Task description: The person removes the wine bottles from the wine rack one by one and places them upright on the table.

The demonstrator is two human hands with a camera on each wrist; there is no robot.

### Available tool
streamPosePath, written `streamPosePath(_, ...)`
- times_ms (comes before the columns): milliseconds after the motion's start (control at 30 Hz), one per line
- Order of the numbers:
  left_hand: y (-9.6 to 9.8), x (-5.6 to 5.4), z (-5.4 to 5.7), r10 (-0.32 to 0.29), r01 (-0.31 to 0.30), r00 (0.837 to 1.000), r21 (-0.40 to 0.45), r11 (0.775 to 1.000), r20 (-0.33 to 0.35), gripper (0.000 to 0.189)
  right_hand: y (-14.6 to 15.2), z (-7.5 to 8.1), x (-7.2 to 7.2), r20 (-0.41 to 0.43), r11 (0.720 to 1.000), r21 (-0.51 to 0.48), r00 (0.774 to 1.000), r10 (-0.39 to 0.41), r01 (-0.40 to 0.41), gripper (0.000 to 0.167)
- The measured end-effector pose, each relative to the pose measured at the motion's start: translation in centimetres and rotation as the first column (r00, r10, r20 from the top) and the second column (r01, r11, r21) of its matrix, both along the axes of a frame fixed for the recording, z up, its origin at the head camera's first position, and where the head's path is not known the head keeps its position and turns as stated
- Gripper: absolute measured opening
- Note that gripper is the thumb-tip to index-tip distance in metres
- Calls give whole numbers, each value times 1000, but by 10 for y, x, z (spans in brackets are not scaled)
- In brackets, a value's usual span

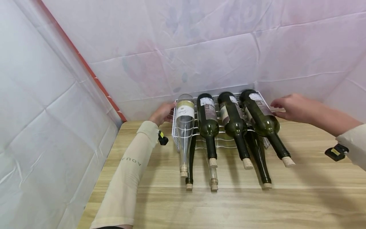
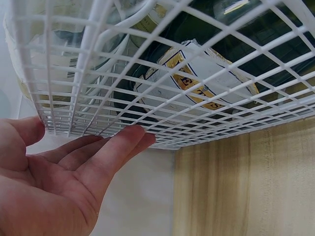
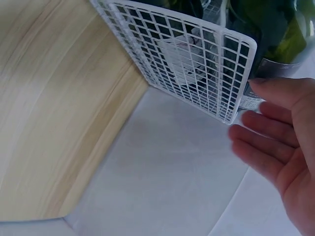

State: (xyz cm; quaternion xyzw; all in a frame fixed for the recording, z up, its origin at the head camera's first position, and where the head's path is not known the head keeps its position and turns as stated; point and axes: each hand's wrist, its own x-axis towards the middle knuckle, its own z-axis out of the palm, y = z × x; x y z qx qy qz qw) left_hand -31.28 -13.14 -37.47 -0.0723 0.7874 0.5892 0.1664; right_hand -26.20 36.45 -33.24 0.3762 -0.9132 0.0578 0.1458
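A white wire rack [image 1: 174,131] holds corked wine bottles in two layers. On top lie a clear bottle [image 1: 184,127] with a cream label and three dark green bottles, including the rightmost one [image 1: 266,125]. Below them, two dark bottles, one at the right [image 1: 261,165], and a clear bottle [image 1: 213,175] point their corks forward. My left hand [image 1: 161,114] is at the rack's rear left side; in the left wrist view its extended fingers [image 2: 130,140] lie against the mesh. Beside the rear right corner, my right hand [image 1: 297,108] has loosely bent fingers, its thumb right at the rack's edge.
The rack stands on a light wood-grain table [image 1: 217,210], close to a whitish sheet wall [image 1: 217,63] at the back. Another sheet wall [image 1: 57,127] rises along the left edge. Bottle necks overhang the rack's front, over the tabletop.
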Motion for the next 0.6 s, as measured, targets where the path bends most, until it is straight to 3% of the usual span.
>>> streamPosePath(200,-1,0,-3,-11,11,1000,12,1000,-5,42,6,-2,9,-128,994,-15,986,107,-109,63)
streamPosePath(333,-1,0,-3,-7,7,1000,17,1000,-1,42,10,-4,11,-177,978,-34,964,198,-207,51)
streamPosePath(467,0,1,-2,0,0,1000,20,1000,0,42,10,-7,13,-239,957,-34,932,272,-288,85)
streamPosePath(600,0,0,-2,7,-7,1000,13,1000,-4,42,11,-9,16,-267,949,-11,915,302,-316,79)
